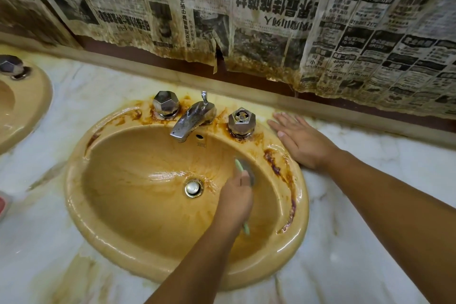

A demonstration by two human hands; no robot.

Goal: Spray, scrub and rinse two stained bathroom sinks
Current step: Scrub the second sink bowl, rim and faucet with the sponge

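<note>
Your left hand is curled round the green brush low on the sink's right inner wall, hiding most of the handle. The blurry head points away, toward the taps. Your right hand lies flat on the counter, holding nothing.

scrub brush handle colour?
Pale green: brush handle in the left hand, clearest in the head view.

Bare forearms lead to a bare left hand and right hand.

Upside-down Chinese headlines and adverts on stained newspaper sheets, small print illegible.
</note>
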